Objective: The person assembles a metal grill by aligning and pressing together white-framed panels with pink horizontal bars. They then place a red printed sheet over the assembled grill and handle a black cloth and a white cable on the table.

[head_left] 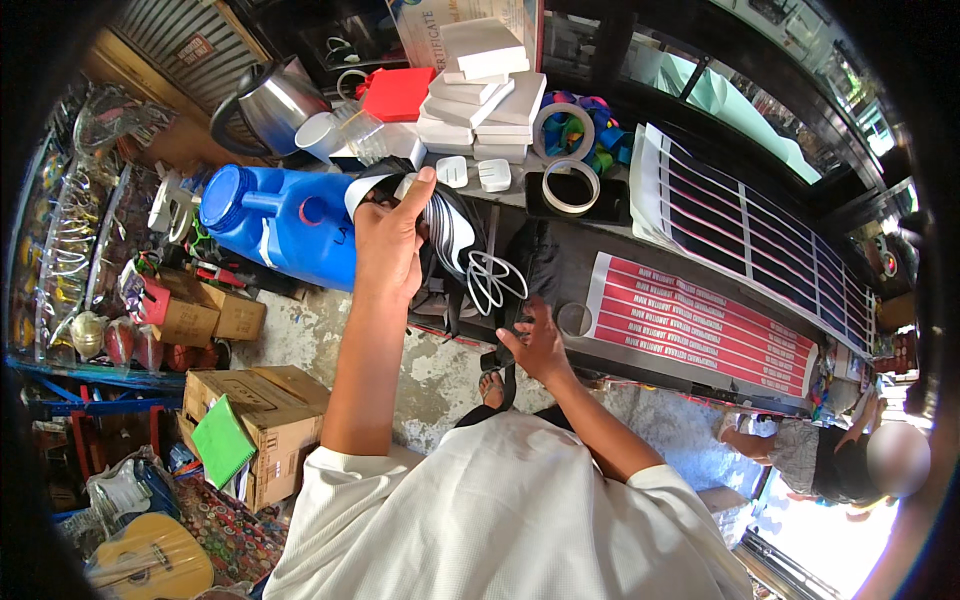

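My left hand [395, 245] is closed round a curved bundle of black-and-white strips [450, 225], thumb on top. The bundle is held above the table's near edge, beside a large blue plastic jug [285, 215]. Loops of white cord [495, 283] hang at the bundle's right side. My right hand [540, 345], lower and to the right, has its fingers bent round a black strap [508, 380] at the table edge. A black fabric bag or pouch [535, 255] lies just beyond those fingers; where strap and bag join is hidden.
Stacked white boxes [480, 100], tape rolls [571, 187] and an electric kettle [280, 100] stand along the back. Red printed strips [700, 325] and a dark printed sheet [750, 230] lie right. Cardboard boxes [270, 430] and a small guitar [150, 555] are lower left. Another person [825, 455] is far right.
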The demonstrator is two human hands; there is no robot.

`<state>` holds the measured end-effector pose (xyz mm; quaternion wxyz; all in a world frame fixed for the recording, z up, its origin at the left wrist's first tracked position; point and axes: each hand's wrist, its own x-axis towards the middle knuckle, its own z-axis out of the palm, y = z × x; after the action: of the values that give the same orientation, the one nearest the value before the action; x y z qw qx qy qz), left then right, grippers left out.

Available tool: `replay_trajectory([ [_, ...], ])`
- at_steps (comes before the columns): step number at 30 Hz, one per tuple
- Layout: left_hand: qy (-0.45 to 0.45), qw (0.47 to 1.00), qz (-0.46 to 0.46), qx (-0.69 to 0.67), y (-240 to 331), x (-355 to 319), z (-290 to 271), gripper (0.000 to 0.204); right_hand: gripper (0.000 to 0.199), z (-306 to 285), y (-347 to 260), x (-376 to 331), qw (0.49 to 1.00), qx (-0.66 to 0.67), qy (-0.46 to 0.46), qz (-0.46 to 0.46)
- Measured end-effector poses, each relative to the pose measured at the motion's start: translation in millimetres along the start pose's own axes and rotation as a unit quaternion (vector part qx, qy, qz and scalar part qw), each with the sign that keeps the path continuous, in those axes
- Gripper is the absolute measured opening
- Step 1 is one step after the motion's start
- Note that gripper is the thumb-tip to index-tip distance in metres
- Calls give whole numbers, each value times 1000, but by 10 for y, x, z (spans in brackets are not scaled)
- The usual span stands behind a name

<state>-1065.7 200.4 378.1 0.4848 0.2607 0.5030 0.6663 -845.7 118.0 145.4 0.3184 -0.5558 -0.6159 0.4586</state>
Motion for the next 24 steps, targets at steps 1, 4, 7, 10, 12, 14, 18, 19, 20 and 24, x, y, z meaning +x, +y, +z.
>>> replay_trajectory([
  [1, -13, 1000, 17, 3, 52, -47, -10, 27, 106, -14, -118, -25, 997, 47, 30, 44],
  [4, -85, 993, 75, -21, 107, -147, -45, 26, 120, -12, -545, 91, 989, -21, 103, -107],
  [7, -124, 990, 68, -15, 38, -156, -50, 16, 101, 56, -798, 476, 961, -80, 105, -243],
  [10, -97, 991, 88, -7, -6, -63, -86, 21, 44, 78, -686, 619, 993, -46, 64, -91],
  [12, -71, 990, 118, -19, 23, 7, -155, 36, 32, 5, -451, 542, 989, -80, 122, -27],
  [14, -45, 990, 134, -25, 84, 33, -251, 51, 26, -112, -181, 371, 985, -45, 165, 17],
  [18, -44, 990, 137, -12, 267, 13, -366, 44, 20, -116, 117, 210, 964, 159, 189, 95],
  [19, -74, 983, 166, -38, 321, 11, -372, 33, 20, -84, 131, 227, 950, 232, 183, 103],
  [20, -77, 979, 186, -28, 376, 10, -371, 23, 19, -51, 128, 255, 941, 259, 194, 95],
  [24, -52, 965, 257, 3, 689, -47, -477, 21, 18, 43, 44, 350, 912, 318, 229, 120],
])
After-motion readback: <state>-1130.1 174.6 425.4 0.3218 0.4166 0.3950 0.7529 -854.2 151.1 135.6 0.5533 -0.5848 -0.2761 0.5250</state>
